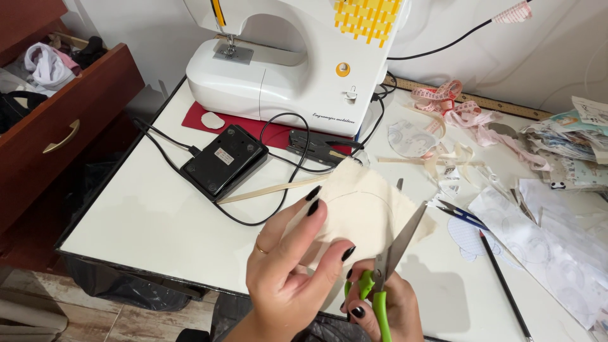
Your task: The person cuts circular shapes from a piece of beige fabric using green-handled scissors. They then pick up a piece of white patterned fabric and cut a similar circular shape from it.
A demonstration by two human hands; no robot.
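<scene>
cloth piece (361, 209): cream woven fabric, matt, with frayed edges
scissors (389, 263): bare steel blades with a dull shine, glossy green plastic handles
sewing machine (285, 63): smooth white plastic, glossy, with yellow plastic trim
foot pedal (223, 159): black plastic, matt
table (158, 215): smooth white top, slightly shiny
drawer (69, 114): reddish-brown wood, polished, with a brass-coloured metal handle
mat (247, 126): red felt-like cloth, matt
measuring tape (443, 98): pink, soft and limp
pattern sheets (551, 253): thin white paper, matt
</scene>
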